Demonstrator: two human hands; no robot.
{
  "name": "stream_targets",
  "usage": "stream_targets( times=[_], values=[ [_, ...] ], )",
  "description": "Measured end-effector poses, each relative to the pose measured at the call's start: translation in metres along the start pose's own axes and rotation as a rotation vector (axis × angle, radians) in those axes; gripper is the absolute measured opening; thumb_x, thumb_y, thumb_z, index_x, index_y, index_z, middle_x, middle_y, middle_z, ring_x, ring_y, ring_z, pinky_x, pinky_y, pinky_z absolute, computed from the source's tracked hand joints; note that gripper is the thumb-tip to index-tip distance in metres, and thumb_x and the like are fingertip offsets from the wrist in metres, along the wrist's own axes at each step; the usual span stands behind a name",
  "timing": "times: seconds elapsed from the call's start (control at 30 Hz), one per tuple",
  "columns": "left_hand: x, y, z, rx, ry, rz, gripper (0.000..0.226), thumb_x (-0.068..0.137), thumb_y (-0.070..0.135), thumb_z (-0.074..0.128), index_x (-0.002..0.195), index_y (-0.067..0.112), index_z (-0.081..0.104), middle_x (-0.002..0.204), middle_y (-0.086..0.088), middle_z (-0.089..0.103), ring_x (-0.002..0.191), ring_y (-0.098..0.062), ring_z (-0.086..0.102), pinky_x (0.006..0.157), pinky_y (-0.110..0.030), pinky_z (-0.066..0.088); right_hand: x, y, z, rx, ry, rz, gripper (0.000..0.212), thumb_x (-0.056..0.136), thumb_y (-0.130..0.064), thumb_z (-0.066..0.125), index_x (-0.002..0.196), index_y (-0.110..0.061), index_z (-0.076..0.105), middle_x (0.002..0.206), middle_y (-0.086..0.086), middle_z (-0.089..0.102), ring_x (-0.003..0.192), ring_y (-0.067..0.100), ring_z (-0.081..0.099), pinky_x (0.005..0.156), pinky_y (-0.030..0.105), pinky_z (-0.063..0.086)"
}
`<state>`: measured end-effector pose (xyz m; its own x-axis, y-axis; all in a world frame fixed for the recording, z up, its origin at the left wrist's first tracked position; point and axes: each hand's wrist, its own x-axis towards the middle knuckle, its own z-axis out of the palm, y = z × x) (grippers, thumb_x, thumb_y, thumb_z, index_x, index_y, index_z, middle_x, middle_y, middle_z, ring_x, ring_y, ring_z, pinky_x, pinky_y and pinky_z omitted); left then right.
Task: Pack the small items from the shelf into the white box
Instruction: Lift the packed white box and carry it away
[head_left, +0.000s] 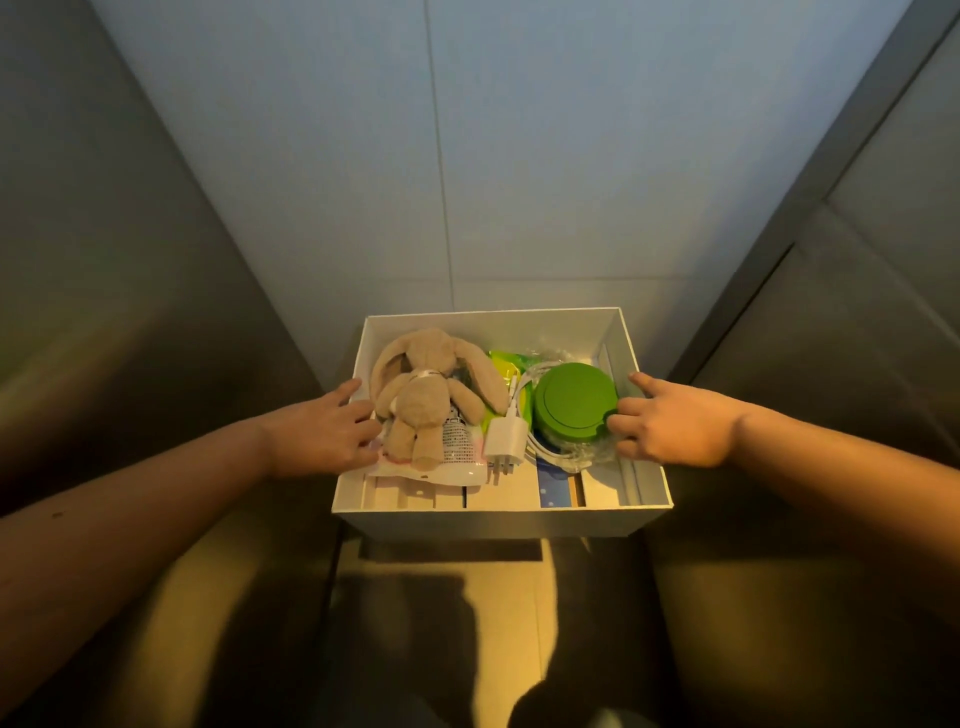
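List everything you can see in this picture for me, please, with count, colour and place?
white box: one, white, open, centre of view on a grey surface
plush rabbit: one, beige, left half of the box, lying on a printed white pouch
printed white pouch: one, white, under the rabbit
charger plug: one, white with cable, middle of the box
round lidded container: one, green, right half of the box
green packet: one, yellow-green, behind the charger
left hand: at the box's left wall, fingers inside
right hand: at the box's right side, fingertips on the green container
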<state>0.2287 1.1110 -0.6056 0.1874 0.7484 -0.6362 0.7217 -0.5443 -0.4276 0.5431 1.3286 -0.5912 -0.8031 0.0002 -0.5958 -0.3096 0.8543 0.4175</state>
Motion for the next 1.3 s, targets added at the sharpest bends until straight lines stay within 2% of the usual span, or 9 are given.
stream_targets(
  times=[0.33,0.57,0.8,0.93,1.3],
  values=[
    [0.13,0.058,0.111,0.034,0.024,-0.024,0.05,0.092,0.008,0.052,0.138,0.017,0.034,0.132,-0.01,0.038,0.123,-0.026,0.032,0.111,-0.055,0.004,0.113,-0.056,0.122,-0.067,-0.077,0.046,0.028,0.096,-0.012,0.033,0.121,-0.013,0.045,0.124,0.011,0.042,0.116,0.029,0.04,0.105,0.054,0.021],
    [0.174,0.088,0.167,0.033,-0.008,-0.017,0.053,0.091,0.01,0.054,0.139,0.018,0.033,0.134,-0.009,0.038,0.124,-0.025,0.03,0.111,-0.055,0.002,0.165,-0.093,0.169,-0.035,-0.079,0.055,0.032,0.094,-0.011,0.037,0.126,-0.014,0.043,0.127,0.011,0.041,0.119,0.028,0.039,0.107,0.055,0.019],
    [0.221,0.109,0.211,0.049,0.019,0.015,0.05,0.091,0.013,0.054,0.137,0.021,0.036,0.132,-0.008,0.04,0.123,-0.025,0.033,0.11,-0.056,0.006,0.216,-0.136,0.224,0.033,-0.111,0.066,0.033,0.097,-0.012,0.032,0.128,-0.015,0.042,0.128,0.011,0.04,0.121,0.027,0.038,0.107,0.054,0.019],
    [0.24,0.117,0.232,0.058,0.066,0.027,0.052,0.091,0.016,0.056,0.138,0.023,0.033,0.132,-0.008,0.039,0.122,-0.025,0.034,0.11,-0.052,0.011,0.238,-0.153,0.244,0.105,-0.103,0.074,0.035,0.096,-0.013,0.034,0.131,-0.016,0.04,0.131,0.01,0.039,0.124,0.027,0.036,0.108,0.053,0.021],
    [0.265,0.149,0.259,-0.029,0.032,0.026,0.056,0.088,0.011,0.059,0.138,0.017,0.035,0.135,-0.012,0.038,0.123,-0.028,0.033,0.11,-0.056,0.008,0.265,-0.164,0.272,0.154,-0.093,0.064,0.033,0.096,-0.011,0.037,0.128,-0.015,0.045,0.127,0.009,0.042,0.122,0.026,0.037,0.108,0.051,0.02]
  ],
)
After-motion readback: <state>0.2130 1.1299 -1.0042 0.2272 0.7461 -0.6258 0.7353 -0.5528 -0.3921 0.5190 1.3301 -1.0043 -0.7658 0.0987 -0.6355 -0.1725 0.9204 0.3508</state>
